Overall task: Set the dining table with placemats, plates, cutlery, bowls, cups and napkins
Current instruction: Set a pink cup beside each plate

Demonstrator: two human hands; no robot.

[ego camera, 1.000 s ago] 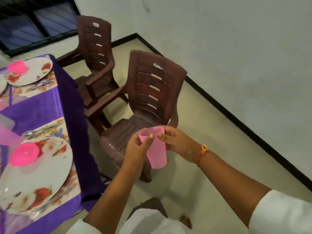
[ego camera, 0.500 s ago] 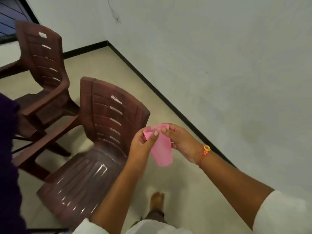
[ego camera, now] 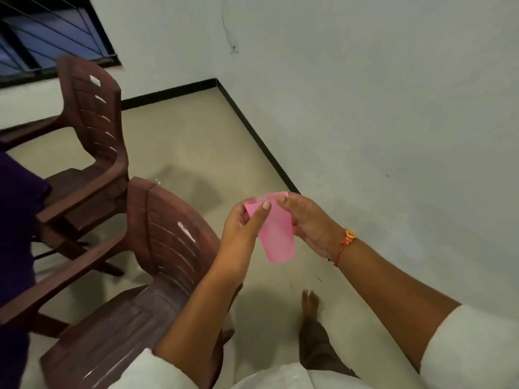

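A pink plastic cup (ego camera: 276, 237) hangs upright in front of me, above the floor and just right of the nearer chair's backrest. My left hand (ego camera: 243, 223) pinches its rim from the left, thumb across the front of the cup. My right hand (ego camera: 307, 220) grips the rim from the right, with an orange thread band on the wrist. The dining table shows only as a strip of purple cloth (ego camera: 16, 220) at the left edge; the place settings on it are out of view.
Two brown plastic armchairs stand left of me, the nearer chair (ego camera: 157, 262) right under my left forearm, the farther chair (ego camera: 90, 130) by the window. A white wall with black skirting (ego camera: 258, 138) runs along the right. My bare foot (ego camera: 310, 303) is on the beige floor.
The view has swung right, away from the table, so the plates and pink bowls have left the frame. Both hands keep the same hold on the pink cup.
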